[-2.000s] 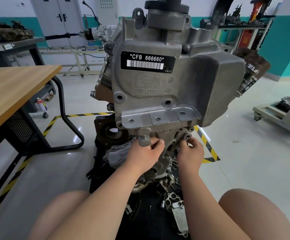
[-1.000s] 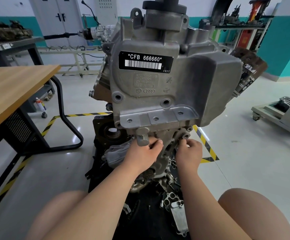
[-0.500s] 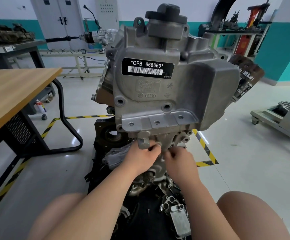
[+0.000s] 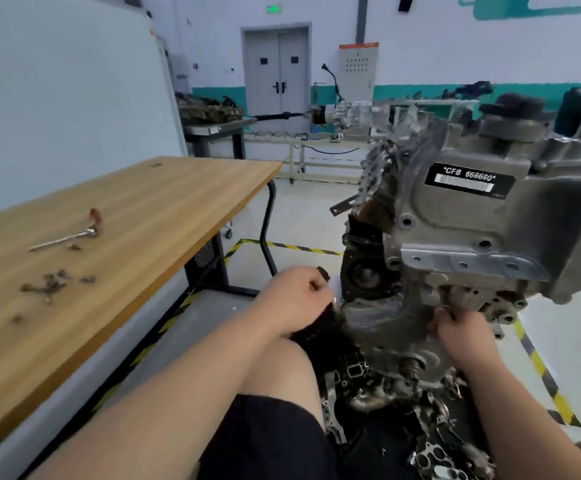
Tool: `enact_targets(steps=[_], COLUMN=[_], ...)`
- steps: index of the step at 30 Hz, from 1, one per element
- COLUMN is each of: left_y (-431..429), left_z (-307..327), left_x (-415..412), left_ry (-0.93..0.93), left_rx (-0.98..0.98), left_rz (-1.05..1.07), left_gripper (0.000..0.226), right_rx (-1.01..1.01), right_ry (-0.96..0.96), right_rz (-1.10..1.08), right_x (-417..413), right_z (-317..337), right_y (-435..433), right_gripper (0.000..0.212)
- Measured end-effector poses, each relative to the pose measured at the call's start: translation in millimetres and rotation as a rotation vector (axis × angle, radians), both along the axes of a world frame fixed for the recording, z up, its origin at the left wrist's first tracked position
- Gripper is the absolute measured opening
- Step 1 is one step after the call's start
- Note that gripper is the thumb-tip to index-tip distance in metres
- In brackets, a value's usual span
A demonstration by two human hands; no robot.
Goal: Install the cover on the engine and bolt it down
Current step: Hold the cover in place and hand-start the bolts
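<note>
The grey aluminium cover (image 4: 455, 220) with the black "CFB 666660" label sits against the engine (image 4: 379, 317) at the right. My right hand (image 4: 462, 332) is under the cover's lower flange. Its fingers curl onto the flange's edge, and what lies under the fingertips is hidden. My left hand (image 4: 294, 292) hangs in the air left of the engine, apart from it. Its fingers are curled and nothing shows in them. A ratchet wrench (image 4: 64, 239) and several loose bolts (image 4: 48, 285) lie on the wooden table (image 4: 164, 202) at the left.
Loose engine parts (image 4: 431, 455) lie on the dark mat below the engine, between my knees. Yellow-black floor tape (image 4: 538, 372) runs past the engine's right side. The table's black metal leg (image 4: 268, 230) stands between table and engine. A workbench and doors are far back.
My head has turned left, bringing the table into view. My left hand has come off the cover's lower flange and moved left. My right hand stays at the flange.
</note>
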State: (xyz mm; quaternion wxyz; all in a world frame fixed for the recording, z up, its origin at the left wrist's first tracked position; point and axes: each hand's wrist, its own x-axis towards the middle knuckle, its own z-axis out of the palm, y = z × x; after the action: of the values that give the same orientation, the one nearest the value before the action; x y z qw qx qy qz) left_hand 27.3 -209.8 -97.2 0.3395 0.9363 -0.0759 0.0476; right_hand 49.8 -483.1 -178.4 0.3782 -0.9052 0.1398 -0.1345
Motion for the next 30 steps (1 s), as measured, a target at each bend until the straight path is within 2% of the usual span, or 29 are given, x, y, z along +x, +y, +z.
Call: enact_targets(steps=[2,5,7,9,11,13,15,21,27,30], left_y=[36.3,99.1,148.8,201.8,245.4,268.1,275.6,306.1,339.7,351.8], left_z=[16.0,25.4,24.8,15.5,3.1,-6.3,-10.2,-4.9,-3.5,-2.1], left_x=[-2.4,-5.9,-15.4,-28.7,-41.3,-48.2,-44.5,-4.8,46.5,65.0], left_ry=[-0.121,-0.178,-0.174,-0.074,0.104,0.252,0.324,0.357,0.261,0.232], left_rx=[0.098,0.402,0.523,0.615,0.618,0.474,0.361,0.308,0.287,0.314], left_rz=[0.185,0.478,0.676,0.831,0.958,1.035,1.051,1.038,1.041,1.030], left_gripper=[0.013,0.041,0.056,0.074,0.092,0.101,0.106,0.104,0.086,0.070], right_rx=[0.000,-0.023,-0.031,-0.034,-0.033,-0.018,-0.011,-0.017,-0.019,-0.033], right_ry=[0.042,0.100,0.146,0.171,0.179,0.170,0.148,0.116,0.051,0.038], right_rz=[-0.030,-0.068,-0.086,-0.094,-0.110,-0.136,-0.154,-0.143,-0.139,-0.175], right_x=[1.0,-2.7,-4.1,-3.4,-3.2,-4.1,-5.7,-6.9,1.6,3.8], right_z=[3.6,12.0,17.0,18.4,17.2,14.8,12.0,8.8,-2.0,-8.0], right_y=[3.8,12.4,16.6,18.3,19.9,22.5,24.9,23.4,16.7,16.7], right_gripper=[0.033,0.038,0.039,0.038,0.036,0.037,0.039,0.039,0.030,0.028])
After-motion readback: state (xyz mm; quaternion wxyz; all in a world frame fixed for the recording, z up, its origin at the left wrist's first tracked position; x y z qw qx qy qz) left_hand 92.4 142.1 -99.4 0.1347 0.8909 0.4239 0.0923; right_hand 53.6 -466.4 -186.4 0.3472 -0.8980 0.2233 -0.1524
